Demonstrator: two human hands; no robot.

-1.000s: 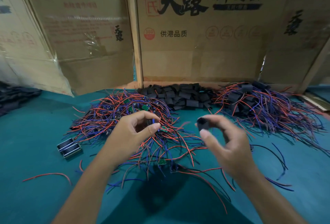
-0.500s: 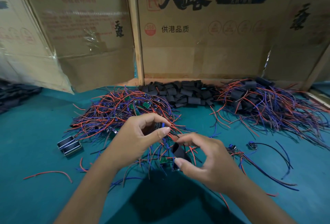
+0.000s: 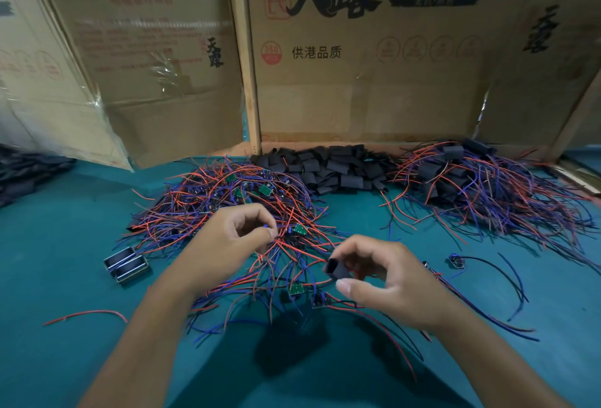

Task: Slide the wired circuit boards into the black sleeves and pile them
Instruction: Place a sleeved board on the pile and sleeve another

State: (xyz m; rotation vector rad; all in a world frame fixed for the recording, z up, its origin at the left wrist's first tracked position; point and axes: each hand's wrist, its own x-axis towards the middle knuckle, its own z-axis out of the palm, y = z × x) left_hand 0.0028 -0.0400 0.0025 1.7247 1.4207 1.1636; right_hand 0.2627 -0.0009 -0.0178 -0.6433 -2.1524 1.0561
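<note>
Risk is a snag: my right hand [image 3: 387,280] pinches a black sleeve [image 3: 338,269] mid-frame, mouth open leftward, while my left hand [image 3: 234,238] pinches wires in the tangled board pile [image 3: 227,206] centre-left, so neighbouring leads could drag along and jam entry.

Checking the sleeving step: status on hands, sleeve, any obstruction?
Right hand pinching an open black sleeve. Left hand closed on wires at the unsleeved pile; board in it not visible. Loose wires tangled under both hands.
</note>
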